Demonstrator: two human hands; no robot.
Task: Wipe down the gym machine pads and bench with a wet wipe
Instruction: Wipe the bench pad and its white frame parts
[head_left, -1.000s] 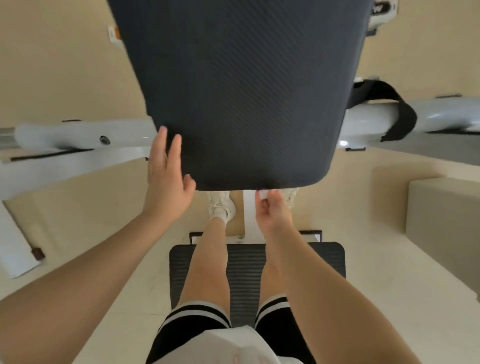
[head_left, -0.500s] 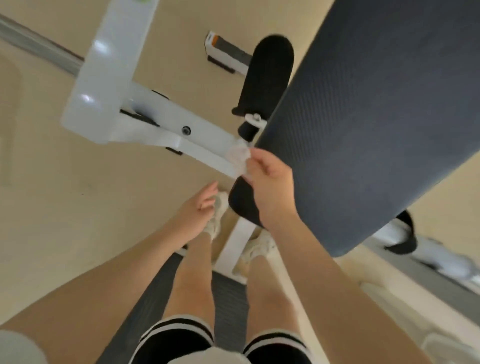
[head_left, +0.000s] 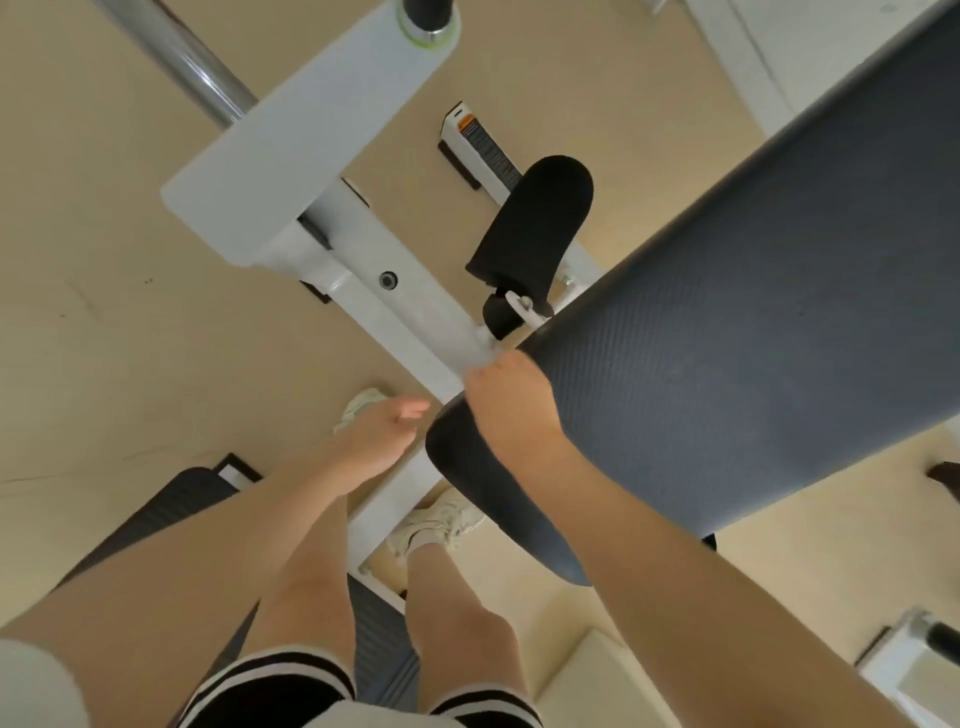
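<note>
A large dark grey textured bench pad (head_left: 727, 338) runs diagonally from the upper right to the middle. My right hand (head_left: 506, 400) is curled over its left edge near the rounded lower corner. The wet wipe is hidden under that hand; only a small white scrap (head_left: 491, 358) shows at the fingertips, hard to tell from the frame. My left hand (head_left: 382, 434) hangs free just left of the pad with loosely curled fingers and holds nothing. A black foam roller pad (head_left: 530, 223) stands beyond the bench.
The white machine frame (head_left: 363, 280) crosses under the pad, with a steel bar (head_left: 182, 62) at the upper left. My legs and white shoes (head_left: 441, 525) straddle the frame above a black ribbed mat (head_left: 171, 504). The floor is beige; a low beige block (head_left: 587, 675) sits at bottom right.
My view has swung left and tilted. My left hand left the pad's edge and dropped free. My right hand moved from the pad's bottom edge up round its left corner.
</note>
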